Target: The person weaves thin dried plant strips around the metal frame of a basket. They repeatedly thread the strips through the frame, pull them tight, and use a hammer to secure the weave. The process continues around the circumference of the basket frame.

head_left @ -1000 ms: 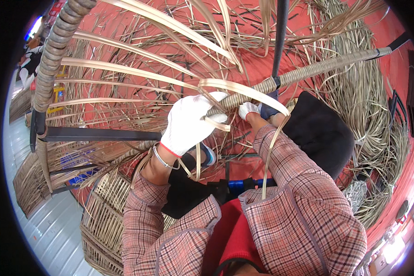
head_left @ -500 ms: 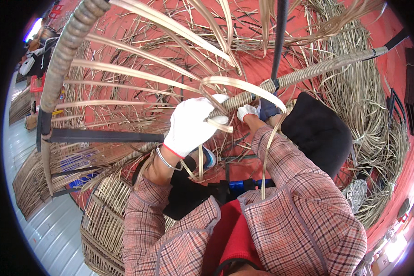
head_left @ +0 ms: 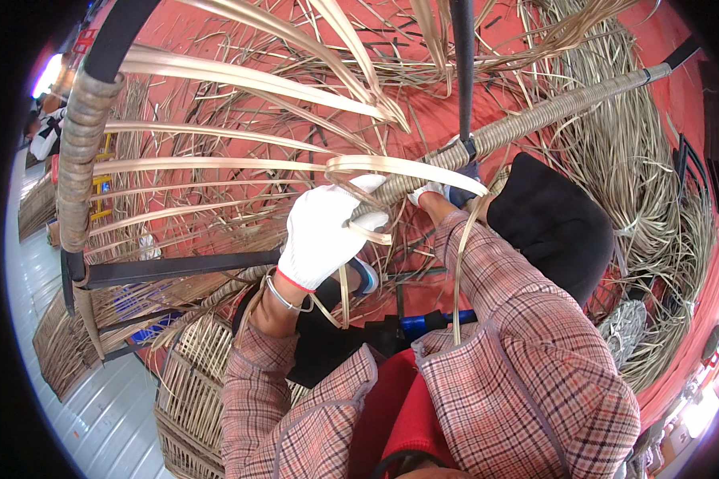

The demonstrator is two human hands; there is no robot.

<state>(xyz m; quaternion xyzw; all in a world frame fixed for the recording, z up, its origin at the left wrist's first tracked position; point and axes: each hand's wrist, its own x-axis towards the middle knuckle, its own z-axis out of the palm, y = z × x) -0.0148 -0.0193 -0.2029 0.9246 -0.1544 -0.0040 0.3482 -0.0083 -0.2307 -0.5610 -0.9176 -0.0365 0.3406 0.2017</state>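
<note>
My left hand, in a white glove, is closed around a pale flat wicker strip at the end of a wrapped bar. The strip arcs in a loop over the bar and hangs down beside my right sleeve. Close-set coils of the same material cover the bar, and its far right end is bare black. My right hand, also gloved, is low by the bar, just right of the left hand; its fingers are mostly hidden. Several loose pale strips stretch from the frame's left side toward my left hand.
The black frame has a coil-wrapped upright at left, a black crossbar and a black post ahead. Bundles of strips lie at right. Scraps litter the red floor. A woven panel stands at lower left.
The frame and its wrapped bar have shifted a little to the left and downward in view. My left hand has moved slightly left with it, still holding the strip.
</note>
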